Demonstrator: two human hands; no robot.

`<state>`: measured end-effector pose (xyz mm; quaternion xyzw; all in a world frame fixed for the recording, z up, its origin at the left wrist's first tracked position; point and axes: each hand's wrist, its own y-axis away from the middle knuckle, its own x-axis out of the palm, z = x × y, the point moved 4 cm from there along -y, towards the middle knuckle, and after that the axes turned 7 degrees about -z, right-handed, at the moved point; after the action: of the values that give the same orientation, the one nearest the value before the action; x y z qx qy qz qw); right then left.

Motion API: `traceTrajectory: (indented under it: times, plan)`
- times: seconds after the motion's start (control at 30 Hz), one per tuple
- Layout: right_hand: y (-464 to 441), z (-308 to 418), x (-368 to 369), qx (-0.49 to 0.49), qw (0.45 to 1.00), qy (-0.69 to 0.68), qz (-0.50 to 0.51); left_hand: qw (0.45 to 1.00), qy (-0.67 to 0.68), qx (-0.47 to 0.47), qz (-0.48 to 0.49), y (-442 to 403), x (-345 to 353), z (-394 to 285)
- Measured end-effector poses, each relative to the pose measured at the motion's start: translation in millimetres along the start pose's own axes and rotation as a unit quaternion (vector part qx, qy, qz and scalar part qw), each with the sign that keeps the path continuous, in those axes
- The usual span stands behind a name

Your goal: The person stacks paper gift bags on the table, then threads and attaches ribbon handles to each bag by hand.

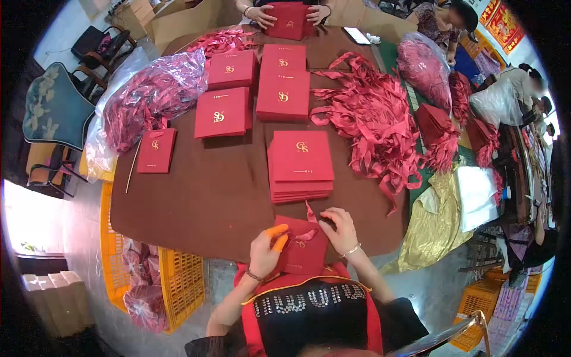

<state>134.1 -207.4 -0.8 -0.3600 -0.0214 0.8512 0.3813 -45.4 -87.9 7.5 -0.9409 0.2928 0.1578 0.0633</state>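
Note:
Close to my body at the table's front edge is a red paper bag (pixel 304 257) with gold print. A red ribbon (pixel 310 212) crosses its top, one end sticking up away from me. My left hand (pixel 266 254), with orange covers on two fingers, pinches the ribbon at the bag's left side. My right hand (pixel 341 233) is beside the bag's upper right corner, its curled thumb and forefinger apart, close to the ribbon. Just beyond lies a stack of red bags (pixel 302 156) with gold lettering.
More red bag stacks (pixel 283 95) stand farther back on the brown table (pixel 196 196). A ribbon heap (pixel 375 119) lies right, a plastic sack (pixel 154 98) left. One bag (pixel 156 150) lies beside a thin stick (pixel 133 166). Opposite, a person's hands (pixel 262 16) hold red bags. Yellow crates (pixel 181 288) stand below left.

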Motion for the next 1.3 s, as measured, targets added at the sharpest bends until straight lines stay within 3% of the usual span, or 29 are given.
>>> traceTrajectory:
  times: [0.2, 0.23, 0.33, 0.43, 0.57, 0.67, 0.8, 0.9, 1.0, 1.07, 1.3]
  plan:
    - [-11.4, 16.1, 14.3, -0.031, 0.998, 0.044, 0.018, 0.998, -0.026, 0.059, 0.003, 2.6, 7.0, 1.7]
    - [-16.7, 22.6, 17.0, -0.036, 0.998, 0.025, 0.050, 1.000, -0.004, 0.008, -0.013, 3.1, 6.2, 3.4]
    - [-24.0, 29.7, 29.2, -0.069, 0.993, 0.010, 0.097, 0.998, -0.001, -0.019, -0.051, 4.5, -4.9, 4.3]
    - [-21.5, 28.4, 30.2, -0.020, 0.991, -0.006, 0.133, 0.995, 0.027, -0.040, -0.084, 8.6, -14.6, 13.2]
    - [-18.6, 17.6, 32.7, 0.069, 0.984, -0.099, 0.130, 0.998, -0.029, -0.053, -0.037, 8.2, -18.7, 14.3]
    - [-19.8, 18.6, 37.0, -0.002, 0.993, -0.035, 0.115, 0.999, -0.014, -0.005, -0.034, 2.7, -15.0, 10.4]
    - [-16.4, 22.9, 38.4, -0.037, 0.988, 0.020, 0.151, 0.998, -0.010, -0.043, -0.041, -1.1, -9.5, 4.5]
    - [-15.1, 27.0, 39.1, -0.008, 0.985, 0.019, 0.174, 0.998, -0.003, -0.045, -0.048, -1.6, -8.5, 10.9]
    - [-12.8, 28.9, 41.7, -0.004, 0.981, -0.024, 0.191, 0.996, -0.079, 0.026, -0.026, -3.6, -9.1, 9.0]
    - [-7.7, 21.5, 49.4, 0.060, 0.969, -0.121, 0.206, 0.992, -0.092, 0.074, -0.049, -5.2, -7.8, 3.5]
    - [-17.8, 35.0, 41.1, 0.154, 0.941, -0.045, 0.299, 0.995, -0.037, -0.015, -0.087, -3.5, -11.1, 11.4]
